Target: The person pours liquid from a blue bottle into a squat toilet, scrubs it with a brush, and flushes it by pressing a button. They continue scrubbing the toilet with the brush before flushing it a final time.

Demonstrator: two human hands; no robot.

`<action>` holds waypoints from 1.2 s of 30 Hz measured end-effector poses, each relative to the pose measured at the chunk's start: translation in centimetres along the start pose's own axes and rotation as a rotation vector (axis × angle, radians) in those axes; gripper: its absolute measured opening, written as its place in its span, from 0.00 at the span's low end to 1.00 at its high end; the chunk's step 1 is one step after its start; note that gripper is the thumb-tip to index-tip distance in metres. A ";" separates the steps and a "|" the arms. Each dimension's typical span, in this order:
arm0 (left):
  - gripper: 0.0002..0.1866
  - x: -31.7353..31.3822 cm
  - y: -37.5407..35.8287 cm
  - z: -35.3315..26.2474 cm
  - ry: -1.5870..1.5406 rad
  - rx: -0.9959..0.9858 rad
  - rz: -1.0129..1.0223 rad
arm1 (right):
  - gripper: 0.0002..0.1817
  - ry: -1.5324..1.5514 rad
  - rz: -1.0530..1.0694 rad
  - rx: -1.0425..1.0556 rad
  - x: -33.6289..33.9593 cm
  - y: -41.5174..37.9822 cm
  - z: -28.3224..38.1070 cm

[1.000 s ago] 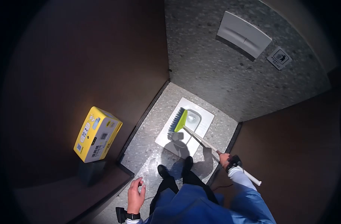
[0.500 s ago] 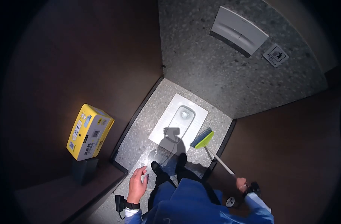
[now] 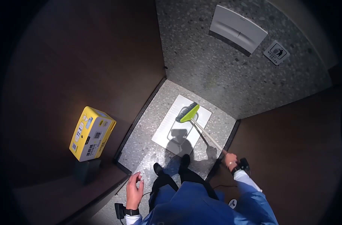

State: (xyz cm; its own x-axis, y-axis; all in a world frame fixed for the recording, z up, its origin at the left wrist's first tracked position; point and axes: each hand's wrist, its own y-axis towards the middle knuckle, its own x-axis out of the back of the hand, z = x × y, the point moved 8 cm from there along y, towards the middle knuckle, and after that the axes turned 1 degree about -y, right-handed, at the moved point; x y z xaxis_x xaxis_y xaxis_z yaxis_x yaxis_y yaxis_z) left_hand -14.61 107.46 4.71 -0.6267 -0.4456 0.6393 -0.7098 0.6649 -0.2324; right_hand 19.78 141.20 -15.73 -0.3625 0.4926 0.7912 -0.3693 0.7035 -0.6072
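Observation:
My right hand [image 3: 231,160] is wrapped round the pale handle of a broom [image 3: 190,114] with a green head and grey bristles. The broom head is over the far half of the white squat toilet [image 3: 164,130] set in the floor, covering much of its bowl in this view. Nothing is in my left hand [image 3: 134,192], which hangs near the lower left with fingers apart and slightly curled. Both wrists wear a black strap with a small device.
Dark partitions [image 3: 96,56] rise on both sides. On the left is a yellow and white printed package [image 3: 93,134]. A white dispenser [image 3: 238,29] and a small sign [image 3: 276,53] are on the speckled back wall [image 3: 201,67]. My shoes [image 3: 158,168] stand just before the toilet.
My right hand has moved forward and left with the broom. Its head has gone from the toilet's right edge to over the bowl. My left hand has shifted slightly down.

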 end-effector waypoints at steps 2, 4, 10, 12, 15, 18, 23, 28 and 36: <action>0.18 0.4 -1.1 1.8 0.036 0.037 0.002 | 0.25 0.005 0.007 -0.063 -0.6 -3.8 -1.3; 0.18 0.6 -2.2 3.6 0.006 0.078 0.008 | 0.29 -0.054 0.020 -0.053 -1.4 -8.2 -2.0; 0.19 3.7 -3.3 7.0 -0.022 0.104 0.049 | 0.21 -0.236 0.195 -0.038 -11.7 -14.6 -4.9; 0.20 5.5 -2.9 7.9 0.000 0.063 0.086 | 0.15 -0.200 0.196 -0.100 -15.5 -13.5 -3.6; 0.20 7.9 -1.5 8.5 0.005 -0.011 0.151 | 0.15 -0.065 0.094 -0.340 -12.3 -10.2 3.0; 0.19 10.0 -0.1 8.7 0.056 -0.093 0.189 | 0.18 0.022 0.079 -0.303 -7.1 -9.1 9.9; 0.18 12.1 0.4 10.0 0.003 -0.145 0.222 | 0.20 -0.005 0.076 -0.240 -5.0 -9.1 14.9; 0.18 12.7 -0.3 11.9 -0.021 -0.130 0.237 | 0.23 -0.068 0.064 -0.408 -4.7 -8.6 11.6; 0.17 13.9 -2.8 14.3 0.053 0.075 0.053 | 0.15 -0.376 0.078 0.088 2.0 -10.7 11.8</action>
State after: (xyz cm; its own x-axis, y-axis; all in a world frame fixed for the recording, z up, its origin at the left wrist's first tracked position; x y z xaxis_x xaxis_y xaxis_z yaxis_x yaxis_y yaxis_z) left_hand -25.90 90.87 3.75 -0.6473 -0.3772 0.6623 -0.6997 0.6387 -0.3201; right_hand 12.88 128.66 -8.50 -0.6744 0.3090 0.6706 -0.3945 0.6169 -0.6810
